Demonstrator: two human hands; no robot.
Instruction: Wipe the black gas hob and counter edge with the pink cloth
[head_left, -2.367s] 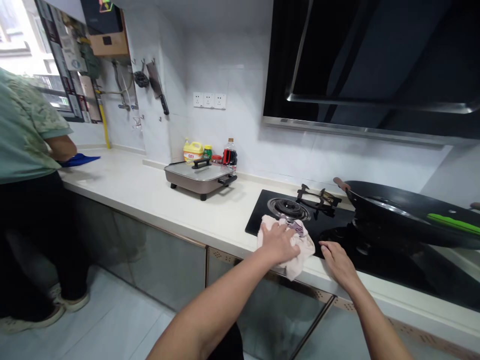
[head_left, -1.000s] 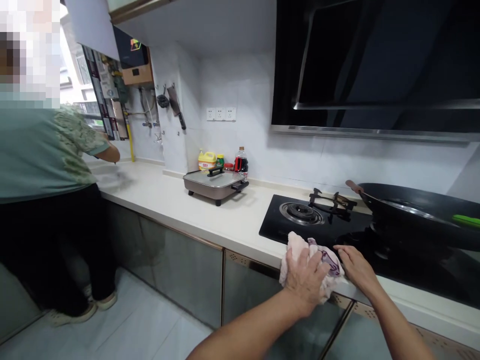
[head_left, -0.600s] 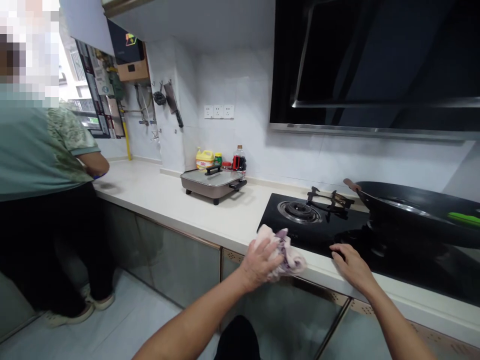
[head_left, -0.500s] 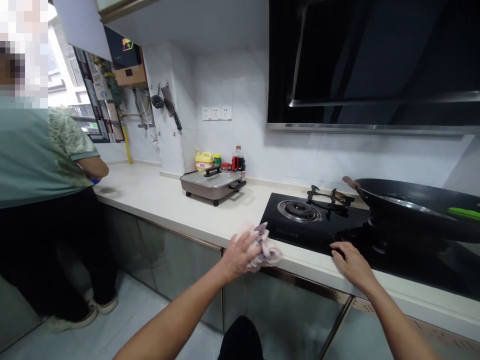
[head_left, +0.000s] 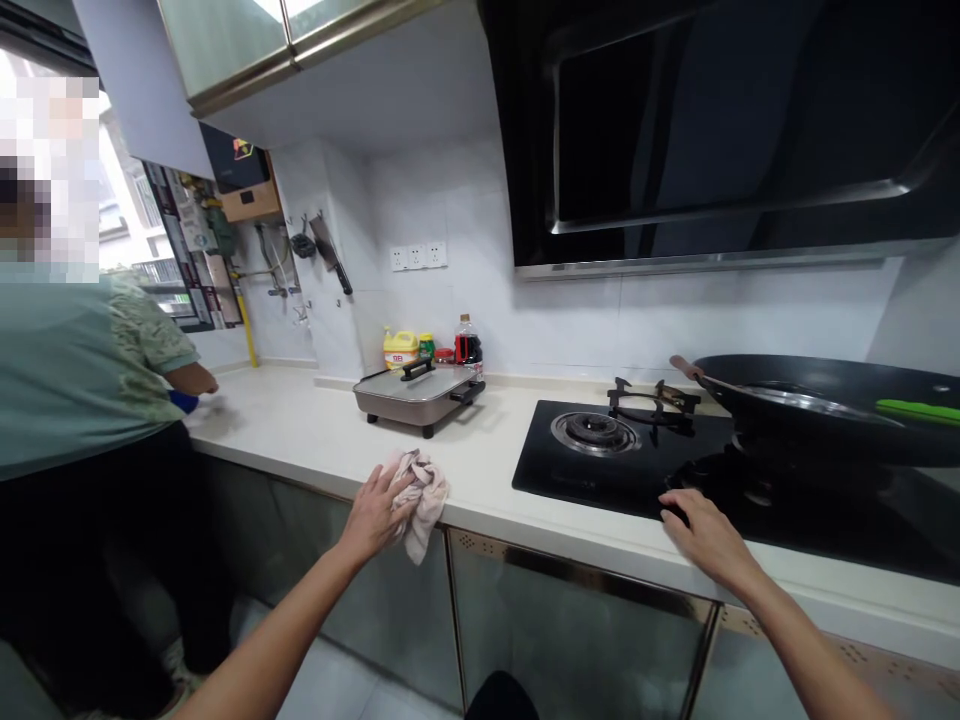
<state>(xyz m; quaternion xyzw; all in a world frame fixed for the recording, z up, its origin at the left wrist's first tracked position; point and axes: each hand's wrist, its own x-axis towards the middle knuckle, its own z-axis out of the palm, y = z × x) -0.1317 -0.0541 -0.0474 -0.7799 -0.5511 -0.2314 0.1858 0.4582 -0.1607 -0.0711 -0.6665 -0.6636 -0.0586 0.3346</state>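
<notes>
Cloth (head_left: 424, 490): pale pink, soft, rumpled; on the near edge of the surface (head_left: 491, 485), left of the stove (head_left: 585, 485), one corner drooping over the front. Left hand (head_left: 373, 515): grip gathered on the cloth, partly covering it. Right hand (head_left: 709, 540): grip slack, fingers bent at the glossy stove's near edge; palm hidden from me. Wok (head_left: 780, 420): dark, round, cut off far right. Pan (head_left: 405, 405): boxy, glass-lidded, hiding the bottles' (head_left: 469, 348) bases. Blue item (head_left: 182, 401), far left: mostly hidden by a person (head_left: 82, 370).

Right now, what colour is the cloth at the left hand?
Pale pink cloth, seen best in the head view.
</notes>
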